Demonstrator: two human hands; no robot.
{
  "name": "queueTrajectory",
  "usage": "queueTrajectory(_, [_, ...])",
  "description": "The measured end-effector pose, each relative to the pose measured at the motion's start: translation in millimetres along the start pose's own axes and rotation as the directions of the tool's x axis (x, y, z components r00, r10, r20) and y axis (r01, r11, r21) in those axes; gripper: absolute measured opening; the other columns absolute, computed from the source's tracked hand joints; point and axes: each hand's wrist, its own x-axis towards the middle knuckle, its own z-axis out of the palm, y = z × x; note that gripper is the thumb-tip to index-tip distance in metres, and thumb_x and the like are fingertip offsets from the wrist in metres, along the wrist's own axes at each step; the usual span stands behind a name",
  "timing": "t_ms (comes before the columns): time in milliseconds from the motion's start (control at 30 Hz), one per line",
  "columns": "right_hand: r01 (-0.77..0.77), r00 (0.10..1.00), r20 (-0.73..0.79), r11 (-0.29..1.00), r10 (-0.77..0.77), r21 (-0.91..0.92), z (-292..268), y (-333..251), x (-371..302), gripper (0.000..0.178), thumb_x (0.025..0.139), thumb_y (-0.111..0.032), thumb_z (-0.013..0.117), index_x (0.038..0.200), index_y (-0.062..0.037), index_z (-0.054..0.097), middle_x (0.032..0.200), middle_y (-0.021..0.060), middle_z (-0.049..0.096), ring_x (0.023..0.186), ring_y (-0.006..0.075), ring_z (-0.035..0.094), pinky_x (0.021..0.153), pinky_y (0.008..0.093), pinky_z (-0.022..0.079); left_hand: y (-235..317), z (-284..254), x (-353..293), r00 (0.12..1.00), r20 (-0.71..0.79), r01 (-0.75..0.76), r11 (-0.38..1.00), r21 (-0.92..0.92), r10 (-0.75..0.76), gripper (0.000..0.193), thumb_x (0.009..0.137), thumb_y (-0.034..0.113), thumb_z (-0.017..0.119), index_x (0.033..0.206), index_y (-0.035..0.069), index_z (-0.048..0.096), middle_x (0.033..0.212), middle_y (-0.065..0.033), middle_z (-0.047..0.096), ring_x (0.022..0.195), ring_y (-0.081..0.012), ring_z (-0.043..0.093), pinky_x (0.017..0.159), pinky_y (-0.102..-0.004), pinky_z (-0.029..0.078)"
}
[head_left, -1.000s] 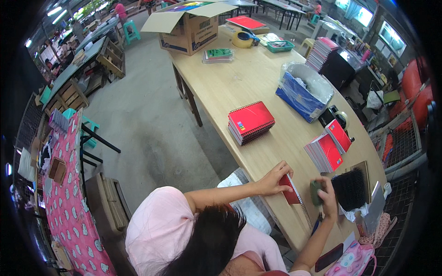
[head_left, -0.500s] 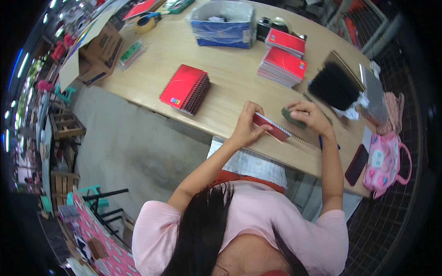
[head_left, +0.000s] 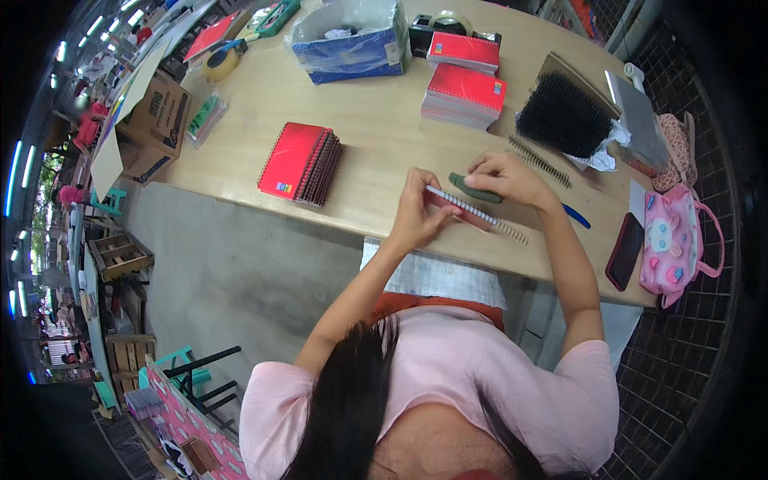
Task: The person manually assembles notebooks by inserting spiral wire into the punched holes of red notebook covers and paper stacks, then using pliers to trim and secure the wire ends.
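Observation:
My left hand (head_left: 416, 214) grips a small red notebook (head_left: 468, 218) at its left end and presses it on the wooden table (head_left: 376, 136) near the front edge. A white spiral coil (head_left: 480, 214) runs along the notebook's upper edge. My right hand (head_left: 506, 176) is closed on a dark green tool (head_left: 474, 190) that lies against the coil. A loose black coil (head_left: 541, 160) lies just beyond my right hand.
A stack of red spiral notebooks (head_left: 300, 164) lies to the left, with two more stacks (head_left: 466, 90) behind. A bundle of black coils (head_left: 564, 120), a blue box (head_left: 352, 40), a cardboard box (head_left: 152, 120), a phone (head_left: 624, 252) and a pink bag (head_left: 674, 240) surround the work spot.
The view has swung round over the table. Both hands stay on the small red notebook and the green tool at the table's front edge.

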Motion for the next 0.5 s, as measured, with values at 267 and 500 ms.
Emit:
queueTrajectory(267, [-0.040, 0.988, -0.152, 0.997, 0.028, -0.073, 5, -3, 7, 0.044, 0.086, -0.039, 0.070, 0.088, 0.0051, 0.075, 0.103, 0.0159, 0.069, 0.096, 0.0256, 0.065, 0.086, 0.0338, 0.049, -6, -10, 4, 0.998, -0.058, 0.009, 0.982, -0.191, -0.021, 0.054, 0.080, 0.005, 0.078, 0.121, 0.004, 0.044, 0.105, -0.0094, 0.051, 0.094, -0.0199, 0.054, 0.083, -0.0313, 0.048])
queueTrajectory(500, [0.045, 0.998, -0.020, 0.971, -0.051, -0.234, 14, -8, 13, 0.036, 0.088, -0.031, 0.069, 0.092, 0.0036, 0.075, 0.109, 0.0126, 0.069, 0.098, 0.0185, 0.063, 0.086, 0.0290, 0.048, -14, -33, 10, 0.971, 0.086, 0.232, 0.795, -0.561, -0.222, 0.048, 0.088, -0.006, 0.066, 0.127, 0.006, 0.041, 0.099, -0.0084, 0.060, 0.092, -0.0148, 0.062, 0.080, -0.0291, 0.055])
